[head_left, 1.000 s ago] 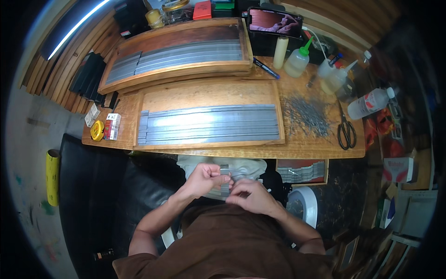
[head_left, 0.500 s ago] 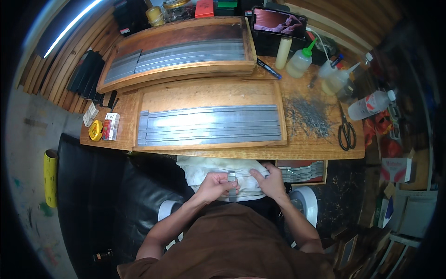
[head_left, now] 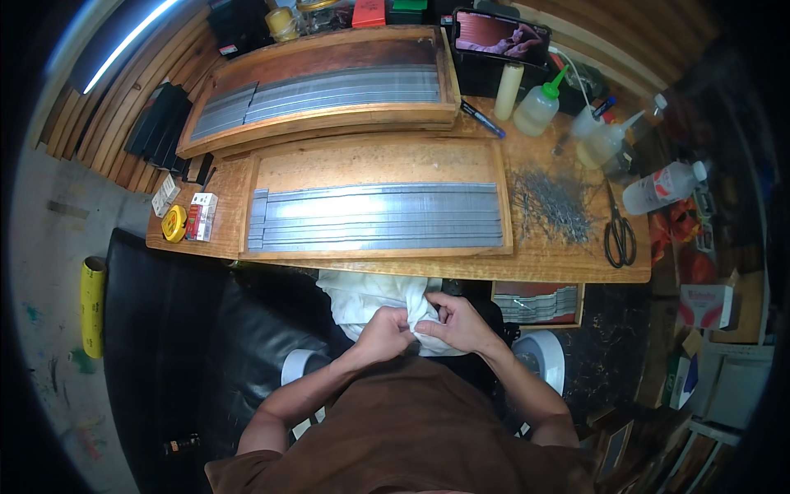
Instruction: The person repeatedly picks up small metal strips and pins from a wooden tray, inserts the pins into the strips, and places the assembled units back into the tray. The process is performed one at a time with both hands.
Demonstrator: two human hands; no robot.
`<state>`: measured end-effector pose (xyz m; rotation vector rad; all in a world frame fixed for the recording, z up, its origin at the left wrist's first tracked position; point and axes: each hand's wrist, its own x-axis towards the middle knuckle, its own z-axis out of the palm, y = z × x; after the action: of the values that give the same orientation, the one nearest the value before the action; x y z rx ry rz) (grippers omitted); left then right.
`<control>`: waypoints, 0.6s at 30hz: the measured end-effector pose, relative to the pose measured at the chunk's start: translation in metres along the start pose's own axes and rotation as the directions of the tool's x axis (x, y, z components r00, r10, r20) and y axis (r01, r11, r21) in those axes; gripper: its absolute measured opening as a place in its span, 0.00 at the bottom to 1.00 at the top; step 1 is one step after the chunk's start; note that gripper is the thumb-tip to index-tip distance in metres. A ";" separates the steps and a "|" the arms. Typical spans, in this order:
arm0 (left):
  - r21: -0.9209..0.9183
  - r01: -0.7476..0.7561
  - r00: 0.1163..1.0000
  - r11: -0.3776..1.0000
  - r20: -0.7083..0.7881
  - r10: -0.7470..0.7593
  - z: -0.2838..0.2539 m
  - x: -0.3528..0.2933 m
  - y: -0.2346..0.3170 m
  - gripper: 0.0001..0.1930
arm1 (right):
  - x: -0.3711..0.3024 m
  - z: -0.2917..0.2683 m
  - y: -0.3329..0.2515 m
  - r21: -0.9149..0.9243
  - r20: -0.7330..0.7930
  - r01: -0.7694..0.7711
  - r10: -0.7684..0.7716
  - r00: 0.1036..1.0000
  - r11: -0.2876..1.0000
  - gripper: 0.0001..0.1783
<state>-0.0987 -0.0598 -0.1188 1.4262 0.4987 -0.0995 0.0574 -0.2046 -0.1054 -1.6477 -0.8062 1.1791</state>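
Observation:
Over my lap, below the table edge, lies a white cloth. My right hand pinches a gathered fold of it and draws it up against my left hand. Closed, with its fingertips partly under the cloth, my left hand meets the right one. The short grey metal strip that showed in it a moment ago is covered by cloth and fingers. In front, a shallow wooden tray holds rows of flat grey metal strips.
Behind stands another wooden tray with strips. To the right lie thin metal pieces, scissors, a marker and a green-tipped bottle. A tape measure sits left. Under the table edge is an open drawer.
My right hand has moved left with the cloth, bringing a fold over to my left hand. The metal strip in my left hand has gone out of sight. The view has shifted slightly.

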 end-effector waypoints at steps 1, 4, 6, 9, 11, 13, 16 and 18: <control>0.053 -0.044 0.999 0.998 0.002 0.044 0.001 0.003 0.000 0.06 | 0.000 -0.002 0.002 -0.007 0.034 -0.010 0.010 0.999 1.000 0.23; 0.140 0.000 1.000 0.990 0.026 -0.004 0.002 0.009 0.003 0.06 | 0.001 0.004 0.016 -0.154 -0.028 0.098 -0.104 0.994 0.983 0.19; 0.150 0.057 0.997 0.987 0.045 -0.064 -0.001 0.014 0.004 0.06 | 0.005 0.009 0.018 -0.224 -0.075 0.148 -0.168 0.983 0.963 0.17; 0.063 0.136 0.985 0.989 0.103 -0.142 -0.008 0.019 -0.001 0.06 | 0.008 0.015 0.024 -0.242 -0.119 0.154 -0.186 0.975 0.958 0.14; -0.064 0.224 0.965 0.973 0.153 -0.212 -0.011 0.025 -0.001 0.05 | 0.012 0.019 0.036 -0.298 -0.160 0.211 -0.267 0.950 0.931 0.14; -0.080 0.274 0.949 0.958 0.183 -0.257 -0.014 0.027 0.000 0.04 | 0.015 0.021 0.036 -0.245 -0.179 0.170 -0.217 0.960 0.955 0.14; -0.092 0.344 0.911 0.934 0.275 -0.308 -0.022 0.030 0.008 0.04 | 0.017 0.019 0.028 -0.265 -0.199 0.151 -0.207 0.958 0.952 0.14; -0.098 0.391 0.871 0.915 0.360 -0.334 -0.028 0.030 0.015 0.05 | 0.017 0.019 0.030 -0.277 -0.230 0.126 -0.193 0.954 0.953 0.15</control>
<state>-0.0739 -0.0234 -0.1185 1.1042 0.4740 -0.5851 0.0451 -0.1941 -0.1411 -1.8619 -0.9392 0.7521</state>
